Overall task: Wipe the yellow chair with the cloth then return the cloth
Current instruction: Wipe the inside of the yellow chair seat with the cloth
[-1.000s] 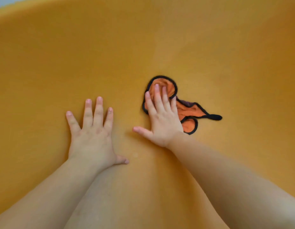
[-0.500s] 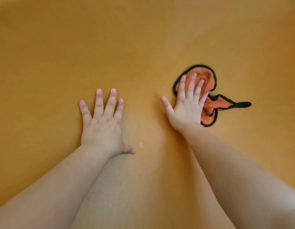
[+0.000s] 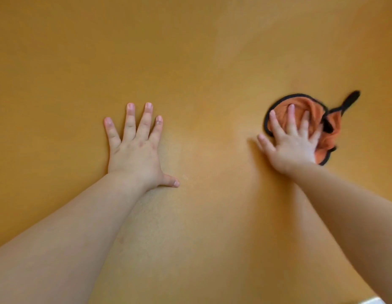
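The right hand [image 3: 293, 145], fingers spread, presses the cloth [image 3: 314, 115] onto the yellow chair [image 3: 190, 62], the cloth's bulk bunched rightward, well apart from the splayed left hand [image 3: 135, 150].

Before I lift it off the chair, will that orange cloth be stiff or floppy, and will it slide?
Probably floppy: the cloth is bunched in soft folds under the right hand, so it should droop when lifted. Likely light too, being thin with a loose tail. It may slide readily, since the chair looks smooth.

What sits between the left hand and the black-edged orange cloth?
In the head view, only bare yellow chair surface lies between the left hand and the black-edged orange cloth, which the right hand presses.
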